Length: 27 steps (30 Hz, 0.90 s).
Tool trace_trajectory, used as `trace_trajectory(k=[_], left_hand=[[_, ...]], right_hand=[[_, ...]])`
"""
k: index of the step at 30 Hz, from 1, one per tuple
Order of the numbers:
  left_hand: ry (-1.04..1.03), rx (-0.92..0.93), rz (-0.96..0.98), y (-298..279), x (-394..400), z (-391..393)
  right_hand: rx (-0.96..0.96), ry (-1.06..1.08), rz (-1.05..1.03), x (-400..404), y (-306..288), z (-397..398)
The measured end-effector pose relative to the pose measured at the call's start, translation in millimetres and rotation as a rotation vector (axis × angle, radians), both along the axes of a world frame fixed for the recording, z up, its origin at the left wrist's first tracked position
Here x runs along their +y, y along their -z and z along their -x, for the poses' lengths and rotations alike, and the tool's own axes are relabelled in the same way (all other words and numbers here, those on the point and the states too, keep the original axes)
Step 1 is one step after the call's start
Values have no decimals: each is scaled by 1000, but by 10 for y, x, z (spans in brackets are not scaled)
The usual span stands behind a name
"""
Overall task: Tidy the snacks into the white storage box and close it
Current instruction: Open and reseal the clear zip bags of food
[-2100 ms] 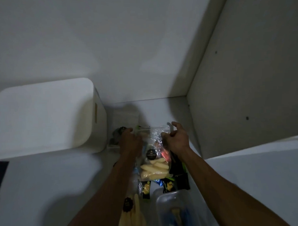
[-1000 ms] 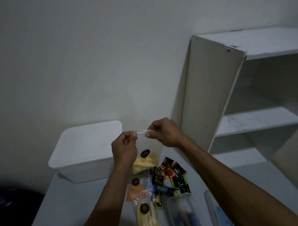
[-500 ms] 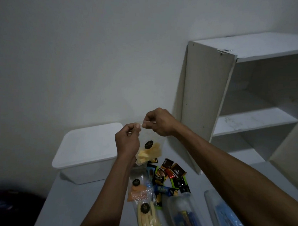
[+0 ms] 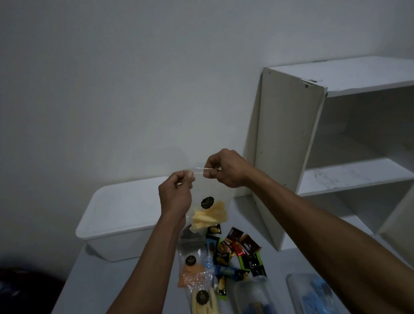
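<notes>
A clear snack bag [image 4: 211, 203] with yellow chips and a round black label hangs in the air above the table. My left hand [image 4: 175, 195] pinches the left end of its top edge and my right hand [image 4: 223, 169] pinches the right end. The white storage box [image 4: 119, 218] stands behind my left hand with its lid on. Under the bag lie more snacks: a bag of orange chips [image 4: 191, 270], a bag of yellow sticks [image 4: 205, 305] and a heap of small dark wrapped packets [image 4: 237, 252].
A white open shelf unit [image 4: 342, 152] stands at the right, close behind my right hand. Two clear plastic containers [image 4: 255, 300] with blue contents lie at the table's near edge. A dark object [image 4: 20, 292] sits low at the left, off the table.
Both hands lifted the chip bag off the table and hold it up by its top edge. The view has tilted up, from the table to the wall and shelf.
</notes>
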<state>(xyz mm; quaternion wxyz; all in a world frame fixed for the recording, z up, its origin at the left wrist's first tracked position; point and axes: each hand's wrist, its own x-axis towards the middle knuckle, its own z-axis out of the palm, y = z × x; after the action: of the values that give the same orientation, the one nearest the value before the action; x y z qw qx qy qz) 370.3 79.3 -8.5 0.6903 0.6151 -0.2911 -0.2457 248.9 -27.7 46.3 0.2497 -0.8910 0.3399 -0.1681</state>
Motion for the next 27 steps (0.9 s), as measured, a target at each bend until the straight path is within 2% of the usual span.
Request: trace_trajectory(k=[27], left_hand=[[-10,81,19,9,57,-234]], right_hand=[[-115,23,-89,75,40,6]])
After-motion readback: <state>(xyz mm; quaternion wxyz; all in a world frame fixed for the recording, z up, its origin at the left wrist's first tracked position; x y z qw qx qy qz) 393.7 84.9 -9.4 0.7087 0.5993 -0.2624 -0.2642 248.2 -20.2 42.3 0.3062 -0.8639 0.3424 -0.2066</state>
